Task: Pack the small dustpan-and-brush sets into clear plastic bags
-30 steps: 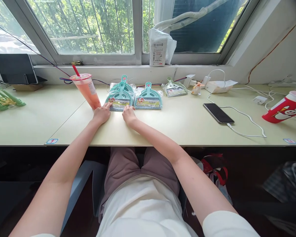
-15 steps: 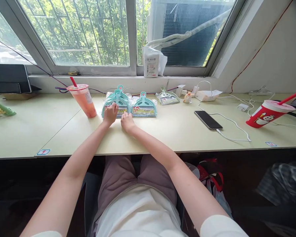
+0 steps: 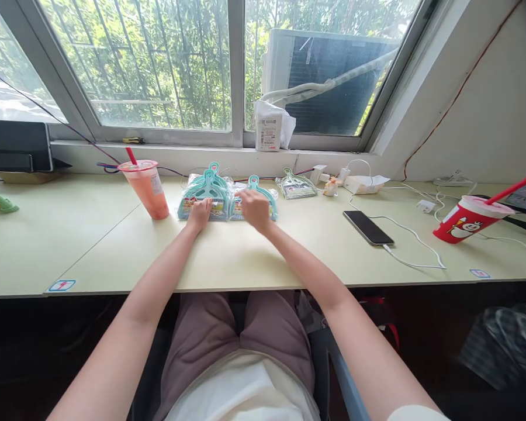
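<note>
Two groups of teal mini dustpan-and-brush sets in clear wrappers lie at the back of the pale desk (image 3: 263, 257). My left hand (image 3: 200, 213) rests fingers-down on the near edge of the left stack of sets (image 3: 205, 193). My right hand (image 3: 254, 207) lies on top of the right teal set (image 3: 267, 199), covering most of it. Whether either hand grips a wrapper or only presses on it is unclear. A third, greenish set (image 3: 295, 186) lies farther right, apart from both hands.
A pink drink cup with a red straw (image 3: 145, 188) stands just left of the stack. A black phone on a white cable (image 3: 367, 227) lies to the right, a red cup (image 3: 469, 218) beyond it. Chargers and cords (image 3: 363, 182) crowd the sill side.
My right hand moved from the desk in front of the sets up onto the right teal set. My left hand stayed at the left stack. The view tilted upward.
</note>
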`<state>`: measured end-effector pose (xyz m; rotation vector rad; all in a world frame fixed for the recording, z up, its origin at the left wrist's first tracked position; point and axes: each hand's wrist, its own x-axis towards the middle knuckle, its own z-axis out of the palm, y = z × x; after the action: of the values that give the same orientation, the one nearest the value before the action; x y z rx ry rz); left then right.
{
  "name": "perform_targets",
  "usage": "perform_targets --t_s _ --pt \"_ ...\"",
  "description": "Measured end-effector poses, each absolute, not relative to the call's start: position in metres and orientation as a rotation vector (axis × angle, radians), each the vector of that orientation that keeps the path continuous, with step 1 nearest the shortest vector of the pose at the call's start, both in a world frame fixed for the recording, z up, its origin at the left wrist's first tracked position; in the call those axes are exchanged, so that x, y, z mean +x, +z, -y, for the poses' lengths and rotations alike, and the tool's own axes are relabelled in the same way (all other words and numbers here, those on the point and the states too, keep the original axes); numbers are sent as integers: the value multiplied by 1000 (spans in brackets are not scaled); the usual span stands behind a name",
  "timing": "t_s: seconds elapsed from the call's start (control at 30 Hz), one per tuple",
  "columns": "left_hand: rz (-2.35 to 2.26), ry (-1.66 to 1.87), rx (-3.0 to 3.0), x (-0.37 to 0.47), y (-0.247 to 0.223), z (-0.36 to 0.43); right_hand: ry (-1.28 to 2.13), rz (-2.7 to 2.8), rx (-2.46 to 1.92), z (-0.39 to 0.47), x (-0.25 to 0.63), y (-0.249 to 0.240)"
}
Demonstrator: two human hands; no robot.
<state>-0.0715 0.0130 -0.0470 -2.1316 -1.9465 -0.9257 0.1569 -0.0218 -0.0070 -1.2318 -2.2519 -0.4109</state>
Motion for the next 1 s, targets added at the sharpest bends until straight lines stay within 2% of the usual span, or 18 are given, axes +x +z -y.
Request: perform_targets --t_s 0.1,0.23,0.5,0.6,0.83,1.0 --pt "1996 -887 -2066 -68 -46 -10 -348 1971 -1502 -23 229 -16" --pt "1996 -766 -2008 -60 -46 -6 -237 1986 -1878 -71 297 -46" --pt "1915 -738 -2011 -55 -45 -3 -162 2232 -1980 -122 294 -54" --pt "1896 -767 -2021 -54 -43 1 -129 2210 -1976 -118 292 -52" --pt "1852 -961 -2022 -48 -36 12 -429 2266 -1817 -53 314 -57" --pt "1782 -1069 -2003 -42 -24 21 -489 2176 -1839 -27 327 -50"
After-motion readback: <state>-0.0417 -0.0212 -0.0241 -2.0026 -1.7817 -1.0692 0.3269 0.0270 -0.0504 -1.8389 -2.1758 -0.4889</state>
